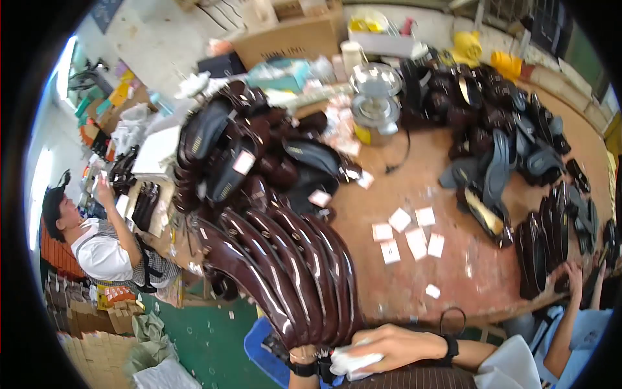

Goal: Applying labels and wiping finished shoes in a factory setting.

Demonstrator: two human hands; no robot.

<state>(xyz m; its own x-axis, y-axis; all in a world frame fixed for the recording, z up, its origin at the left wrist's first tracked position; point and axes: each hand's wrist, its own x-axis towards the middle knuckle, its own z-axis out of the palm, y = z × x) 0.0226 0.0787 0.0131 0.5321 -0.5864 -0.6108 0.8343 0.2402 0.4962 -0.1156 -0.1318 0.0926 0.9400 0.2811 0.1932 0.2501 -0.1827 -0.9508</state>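
At the lower middle my right hand (389,343) is closed around a crumpled white cloth (355,360), close to the heels of glossy dark burgundy shoes. Those shoes (291,272) stand packed side by side in a row at the table's near left edge. Of my left hand (302,353) only the wrist end shows, up against the near end of the row; its fingers are hidden behind or in a shoe. Whether they grip one cannot be made out. Black bands circle both wrists.
Behind the row rises a heap of shoes with grey insoles (227,155). More shoes (499,155) lie on the right. White paper squares (414,243) and a metal dish (376,110) are on the table (453,285). A blue bin (259,350) stands below. People work at left and right.
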